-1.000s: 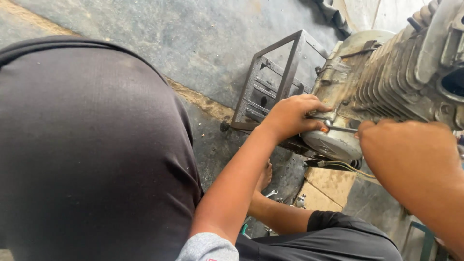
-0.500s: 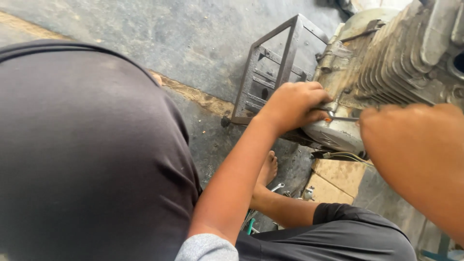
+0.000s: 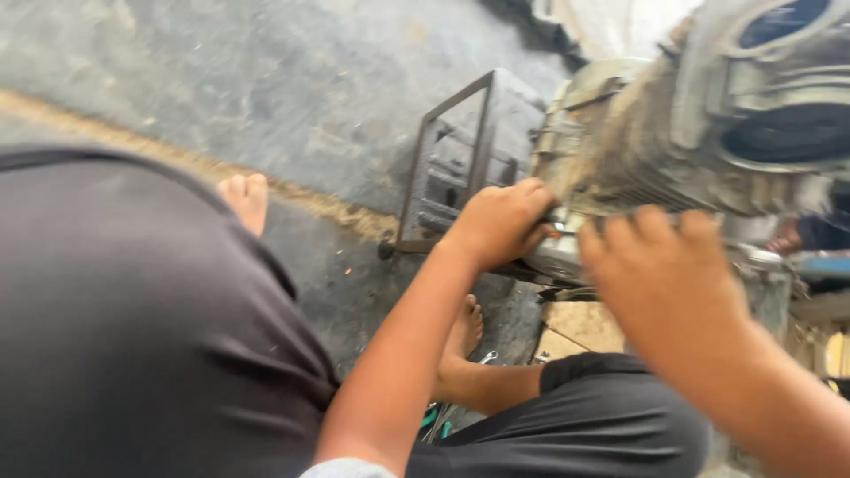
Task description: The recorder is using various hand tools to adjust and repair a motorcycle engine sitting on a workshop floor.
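Note:
A dirty grey finned engine [image 3: 708, 150] fills the upper right. My left hand [image 3: 500, 221] is closed at the engine's lower side cover, its fingers wrapped around a thin dark metal tool [image 3: 560, 230] that pokes out toward the right. My right hand [image 3: 664, 274] is blurred, just right of the left hand. Its back faces me and its fingers curl up against the engine's underside. What the right hand holds is hidden.
A dark metal frame stand [image 3: 460, 159] sits left of the engine on the stained concrete floor [image 3: 292, 80]. My black-clad knees fill the lower left and bottom. Bare feet [image 3: 243, 199] rest on the floor. Small tools [image 3: 443, 416] and cardboard [image 3: 575, 327] lie below the engine.
My right hand has moved left, closer to my left hand, and now sits under the engine. The view has tipped up, showing more of the engine's top. The left hand keeps its grip.

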